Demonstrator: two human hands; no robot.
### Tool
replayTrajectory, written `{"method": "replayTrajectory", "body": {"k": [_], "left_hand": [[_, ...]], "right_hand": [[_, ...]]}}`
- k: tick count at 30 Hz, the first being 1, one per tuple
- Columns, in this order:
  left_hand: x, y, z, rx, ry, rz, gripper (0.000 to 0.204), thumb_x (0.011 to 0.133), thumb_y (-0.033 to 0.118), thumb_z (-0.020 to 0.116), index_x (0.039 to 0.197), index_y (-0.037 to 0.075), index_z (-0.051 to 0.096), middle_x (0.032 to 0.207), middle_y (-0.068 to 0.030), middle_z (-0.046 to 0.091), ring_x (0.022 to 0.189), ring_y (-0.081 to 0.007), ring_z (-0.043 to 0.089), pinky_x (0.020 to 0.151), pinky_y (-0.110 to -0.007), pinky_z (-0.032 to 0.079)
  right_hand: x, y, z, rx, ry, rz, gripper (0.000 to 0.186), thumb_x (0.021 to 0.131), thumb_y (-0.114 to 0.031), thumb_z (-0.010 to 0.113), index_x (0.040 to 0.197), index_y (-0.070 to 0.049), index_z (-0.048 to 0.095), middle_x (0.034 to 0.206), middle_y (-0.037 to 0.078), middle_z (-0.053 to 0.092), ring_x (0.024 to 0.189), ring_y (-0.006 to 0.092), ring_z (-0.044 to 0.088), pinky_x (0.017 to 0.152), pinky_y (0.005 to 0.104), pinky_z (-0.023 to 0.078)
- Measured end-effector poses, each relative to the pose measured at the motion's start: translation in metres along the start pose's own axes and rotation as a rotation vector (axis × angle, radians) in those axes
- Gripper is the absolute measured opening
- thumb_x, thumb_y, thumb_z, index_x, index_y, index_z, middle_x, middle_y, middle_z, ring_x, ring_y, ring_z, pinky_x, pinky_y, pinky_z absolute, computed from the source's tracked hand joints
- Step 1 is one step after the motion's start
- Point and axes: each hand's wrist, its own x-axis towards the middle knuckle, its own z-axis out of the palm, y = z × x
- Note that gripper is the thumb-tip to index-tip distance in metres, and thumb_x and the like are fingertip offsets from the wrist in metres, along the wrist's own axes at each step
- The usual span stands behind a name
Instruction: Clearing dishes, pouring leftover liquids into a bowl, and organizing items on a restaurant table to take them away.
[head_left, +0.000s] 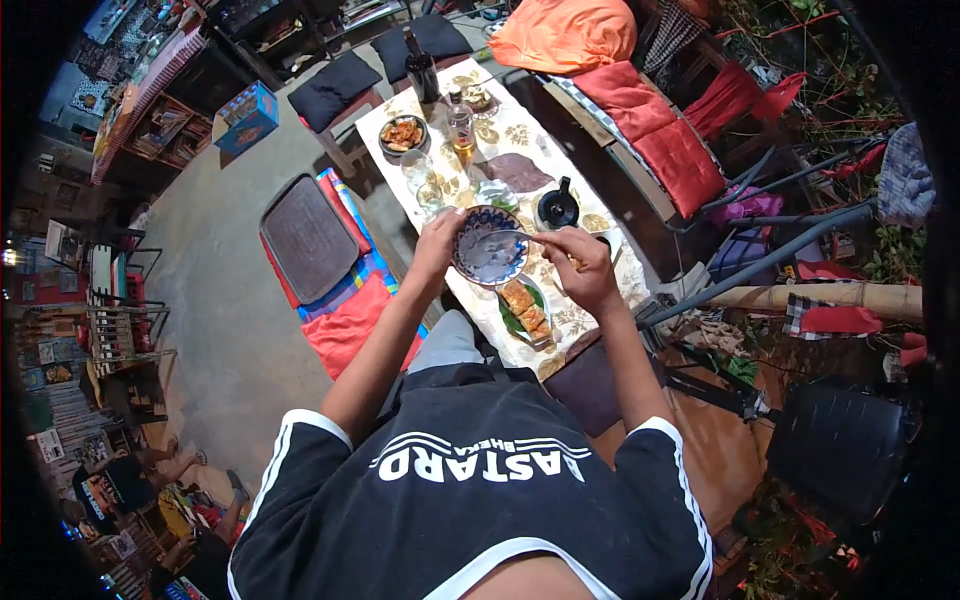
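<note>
The left hand (437, 243) grips a bowl (480, 268) at ten o'clock; the right hand (586, 264) clamps a spoon (514, 235). Food (521, 300) lies at its five o'clock.

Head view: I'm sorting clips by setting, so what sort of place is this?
Probably a casual, partly outdoor dining spot, perhaps a small eatery or home terrace: a cloth-covered table bears a dark bottle and a dish of food, with red cushions alongside and leafy plants beyond.
</note>
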Motion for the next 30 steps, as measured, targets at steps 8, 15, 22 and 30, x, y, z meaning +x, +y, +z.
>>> {"method": "replayTrajectory", "body": {"k": [8, 15, 22, 30], "left_hand": [[0.0, 0.003, 0.01, 0.062, -0.008, -0.044, 0.032, 0.096, 0.032, 0.055, 0.099, 0.002, 0.067, 0.088, -0.0014, 0.065, 0.082, -0.01, 0.057, 0.077, -0.025, 0.044], [0.011, -0.005, 0.008, 0.07, -0.02, -0.114, 0.037, 0.096, 0.035, 0.053, 0.107, 0.002, 0.066, 0.092, -0.0043, 0.067, 0.074, -0.0125, 0.062, 0.065, -0.027, 0.049], [0.021, -0.009, 0.0, 0.019, -0.053, -0.141, 0.04, 0.097, 0.034, 0.049, 0.116, 0.0, 0.062, 0.105, -0.0085, 0.068, 0.091, -0.0167, 0.066, 0.082, -0.03, 0.051], [0.031, -0.013, -0.013, 0.069, 0.01, -0.083, 0.041, 0.097, 0.036, 0.05, 0.114, 0.001, 0.063, 0.102, -0.006, 0.068, 0.088, -0.0157, 0.065, 0.079, -0.029, 0.05]], "right_hand": [[-0.005, 0.008, 0.004, 0.08, -0.045, 0.029, 0.02, 0.085, 0.002, 0.058, 0.101, 0.001, 0.07, 0.077, 0.011, 0.066, 0.071, 0.0182, 0.063, 0.066, 0.0283, 0.048], [-0.007, 0.008, 0.002, 0.108, -0.046, 0.074, 0.02, 0.087, 0.001, 0.057, 0.101, 0.001, 0.07, 0.077, 0.009, 0.065, 0.071, 0.0158, 0.062, 0.065, 0.0273, 0.048], [-0.006, 0.014, 0.008, 0.199, -0.043, 0.169, 0.018, 0.089, -0.002, 0.057, 0.102, 0.002, 0.07, 0.079, 0.008, 0.066, 0.067, 0.0125, 0.061, 0.063, 0.0244, 0.049], [0.008, 0.028, 0.028, 0.274, -0.018, 0.291, 0.016, 0.089, -0.005, 0.058, 0.098, 0.001, 0.07, 0.079, 0.01, 0.068, 0.068, 0.012, 0.064, 0.061, 0.0262, 0.049]]}}
